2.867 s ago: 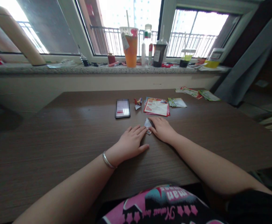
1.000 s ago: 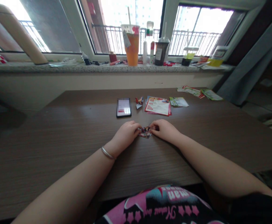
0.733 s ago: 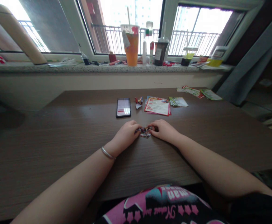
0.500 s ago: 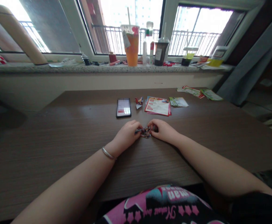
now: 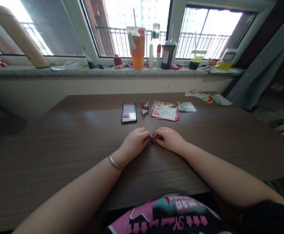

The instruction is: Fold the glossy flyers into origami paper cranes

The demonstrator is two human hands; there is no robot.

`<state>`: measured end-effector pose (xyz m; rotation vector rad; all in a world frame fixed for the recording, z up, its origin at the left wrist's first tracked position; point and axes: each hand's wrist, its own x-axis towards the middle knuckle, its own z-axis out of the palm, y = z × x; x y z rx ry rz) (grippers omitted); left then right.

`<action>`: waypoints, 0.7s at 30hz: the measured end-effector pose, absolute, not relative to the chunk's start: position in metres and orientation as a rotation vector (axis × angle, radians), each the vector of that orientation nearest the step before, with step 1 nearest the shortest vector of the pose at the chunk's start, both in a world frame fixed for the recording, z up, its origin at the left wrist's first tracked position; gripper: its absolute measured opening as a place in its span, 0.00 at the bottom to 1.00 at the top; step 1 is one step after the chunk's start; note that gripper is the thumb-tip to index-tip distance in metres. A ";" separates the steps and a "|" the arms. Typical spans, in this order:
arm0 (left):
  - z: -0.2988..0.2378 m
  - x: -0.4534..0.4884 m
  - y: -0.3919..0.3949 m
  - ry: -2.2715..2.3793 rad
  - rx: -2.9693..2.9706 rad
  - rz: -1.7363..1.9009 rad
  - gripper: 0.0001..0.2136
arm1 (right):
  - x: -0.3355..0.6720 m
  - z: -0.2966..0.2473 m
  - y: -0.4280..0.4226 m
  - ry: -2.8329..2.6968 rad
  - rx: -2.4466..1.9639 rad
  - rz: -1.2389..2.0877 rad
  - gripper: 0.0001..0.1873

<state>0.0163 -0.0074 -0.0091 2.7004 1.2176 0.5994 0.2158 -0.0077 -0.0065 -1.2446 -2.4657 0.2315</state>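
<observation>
My left hand (image 5: 133, 143) and my right hand (image 5: 170, 139) meet fingertip to fingertip over the brown table (image 5: 59, 143). Both are closed in a pinch on a small folded piece of printed paper (image 5: 153, 140), which shows only as a dark, multicoloured sliver between the fingers. A silver bangle circles my left wrist. Most of the folded paper is hidden by my fingers.
Beyond my hands lie a phone (image 5: 128, 113), a small folded paper figure (image 5: 145, 107), a red-and-white leaflet stack (image 5: 164, 111) and more leaflets (image 5: 186, 106) toward the right. The windowsill holds an orange cup with a straw (image 5: 137, 48), bottles and other cups.
Earlier my hands lay flat, pressing pale paper on the table. Since then both have curled into pinches and drawn closer together, so the folded paper looks smaller between them.
</observation>
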 end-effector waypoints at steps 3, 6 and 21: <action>-0.008 0.016 -0.007 1.244 2.720 0.521 0.04 | 0.215 -0.004 -0.010 -2.505 -1.285 0.178 0.03; -0.005 0.013 -0.007 1.314 2.746 0.408 0.04 | 0.215 -0.001 -0.012 -2.540 -1.351 0.155 0.04; 0.017 0.010 -0.024 1.659 2.940 0.034 0.08 | 0.215 0.014 -0.020 -2.629 -1.671 -0.005 0.09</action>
